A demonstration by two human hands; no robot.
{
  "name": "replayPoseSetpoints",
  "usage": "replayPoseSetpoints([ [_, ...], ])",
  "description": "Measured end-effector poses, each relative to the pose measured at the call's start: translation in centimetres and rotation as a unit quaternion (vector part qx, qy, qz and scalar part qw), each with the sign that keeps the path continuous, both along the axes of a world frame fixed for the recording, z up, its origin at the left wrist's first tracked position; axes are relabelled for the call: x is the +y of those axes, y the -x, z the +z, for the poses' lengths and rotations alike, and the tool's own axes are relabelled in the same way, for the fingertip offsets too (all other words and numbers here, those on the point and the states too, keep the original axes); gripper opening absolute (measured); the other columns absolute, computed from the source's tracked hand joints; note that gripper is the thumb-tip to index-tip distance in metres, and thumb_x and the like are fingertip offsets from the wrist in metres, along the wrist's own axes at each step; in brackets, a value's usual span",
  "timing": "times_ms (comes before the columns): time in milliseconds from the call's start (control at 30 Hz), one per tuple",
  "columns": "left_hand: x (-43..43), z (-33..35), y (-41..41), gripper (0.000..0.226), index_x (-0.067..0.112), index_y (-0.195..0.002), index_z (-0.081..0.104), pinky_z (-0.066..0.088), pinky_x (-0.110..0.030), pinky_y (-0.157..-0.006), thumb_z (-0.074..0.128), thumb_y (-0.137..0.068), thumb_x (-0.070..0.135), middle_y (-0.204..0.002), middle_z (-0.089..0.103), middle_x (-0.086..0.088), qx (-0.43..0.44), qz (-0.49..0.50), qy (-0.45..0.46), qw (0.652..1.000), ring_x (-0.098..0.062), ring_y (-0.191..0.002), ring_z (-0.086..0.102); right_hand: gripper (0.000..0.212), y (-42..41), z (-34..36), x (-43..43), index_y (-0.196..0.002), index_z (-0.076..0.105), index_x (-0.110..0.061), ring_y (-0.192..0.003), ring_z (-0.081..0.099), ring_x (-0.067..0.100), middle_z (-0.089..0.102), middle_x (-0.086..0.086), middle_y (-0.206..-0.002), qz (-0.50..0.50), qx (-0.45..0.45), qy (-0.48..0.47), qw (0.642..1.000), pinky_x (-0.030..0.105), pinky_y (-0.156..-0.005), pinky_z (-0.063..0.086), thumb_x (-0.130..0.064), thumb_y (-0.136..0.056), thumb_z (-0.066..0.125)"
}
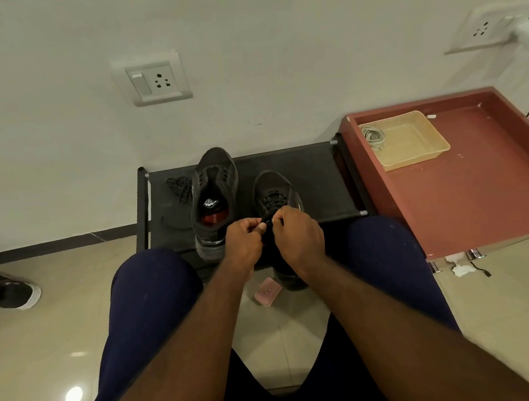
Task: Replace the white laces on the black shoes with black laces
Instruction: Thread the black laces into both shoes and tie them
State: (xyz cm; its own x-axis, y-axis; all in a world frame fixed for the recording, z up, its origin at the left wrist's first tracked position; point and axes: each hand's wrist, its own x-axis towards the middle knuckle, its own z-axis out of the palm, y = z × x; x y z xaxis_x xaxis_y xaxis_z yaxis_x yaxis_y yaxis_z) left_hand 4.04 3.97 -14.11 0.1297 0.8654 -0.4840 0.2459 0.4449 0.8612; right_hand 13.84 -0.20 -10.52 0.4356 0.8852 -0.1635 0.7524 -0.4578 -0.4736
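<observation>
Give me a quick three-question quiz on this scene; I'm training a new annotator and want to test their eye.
1. True or false: the left hand and right hand both pinch the black lace at the laced shoe.
2. Where do the white laces lie? A) in the beige tray B) on the floor C) inside a shoe
3. Fill in: the spare lace bundle lies on the rack, to the ___ of the unlaced shoe.

Key: 1 true; 2 A; 3 left.
</observation>
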Motion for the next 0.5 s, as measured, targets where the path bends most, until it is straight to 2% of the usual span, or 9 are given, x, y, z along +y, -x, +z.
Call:
replayPoseSetpoints([
  [200,0.1,0.2,-0.1,0.014,0.011,-0.103,0.070,0.059,-0.041,-0.085,0.060,-0.095,0.010,-0.096,0.073,-0.008,0.009,-0.009,-0.014,1.000,-0.022,-0.092,0.070,0.021,0.3,-0.1,0.3,-0.100,0.062,-0.020,-0.084,0.063,0.022,0.064,0.001,-0.095,0.014,-0.023,0.028,0.999,0.042,-0.074,0.052,-0.028,-0.102,0.043],
  [333,0.2,0.7,0.0,0.022,0.013,-0.114,0.068,0.056,-0.038,-0.091,0.051,-0.101,0.014,-0.108,0.070,-0.007,-0.017,-0.036,0.003,0.999,-0.020,-0.101,0.067,0.022,0.3,-0.3,0.2,-0.099,0.064,-0.022,-0.084,0.063,0.021,0.066,0.000,-0.095,-0.002,-0.010,0.004,1.000,0.042,-0.074,0.053,-0.029,-0.102,0.044],
  [400,0.3,0.9,-0.2,0.025,0.010,-0.116,0.067,0.056,-0.035,-0.089,0.046,-0.103,0.014,-0.107,0.071,-0.010,-0.058,-0.012,0.046,0.997,-0.021,-0.101,0.067,0.022,0.3,-0.2,0.1,-0.099,0.066,-0.022,-0.084,0.063,0.020,0.067,-0.001,-0.095,-0.008,-0.002,-0.013,1.000,0.042,-0.075,0.054,-0.028,-0.102,0.045],
  [500,0.2,0.8,-0.6,0.022,0.010,-0.111,0.069,0.056,-0.034,-0.079,0.050,-0.101,0.015,-0.102,0.073,-0.010,-0.085,0.024,0.086,0.992,-0.022,-0.096,0.068,0.023,0.2,-0.1,0.0,-0.100,0.067,-0.020,-0.087,0.064,0.021,0.068,0.001,-0.096,-0.013,0.018,-0.019,1.000,0.043,-0.077,0.054,-0.028,-0.102,0.045],
])
